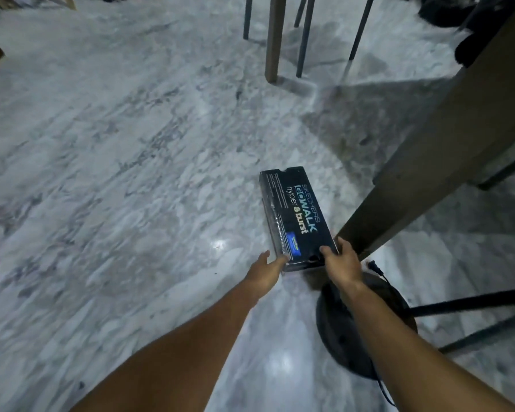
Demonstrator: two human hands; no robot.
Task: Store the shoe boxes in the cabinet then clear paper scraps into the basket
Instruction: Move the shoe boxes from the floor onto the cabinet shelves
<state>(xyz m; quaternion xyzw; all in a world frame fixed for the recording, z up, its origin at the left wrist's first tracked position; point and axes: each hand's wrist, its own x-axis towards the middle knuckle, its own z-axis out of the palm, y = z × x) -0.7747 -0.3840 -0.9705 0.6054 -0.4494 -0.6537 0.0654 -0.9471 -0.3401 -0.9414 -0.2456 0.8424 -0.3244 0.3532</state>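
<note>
While a black shoe box (296, 215) lies on the marble floor (116, 173) beside a wooden table leg (428, 162), the left hand (265, 270) and right hand (341, 263) grasp its near end.

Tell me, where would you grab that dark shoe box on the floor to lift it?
Probably by the near short end of the shoe box, one hand on each long side. It lies flat on the marble floor with that end toward the person, and the left hand and right hand already flank it there. The table leg crowds the right side, so come from the near end.
</note>
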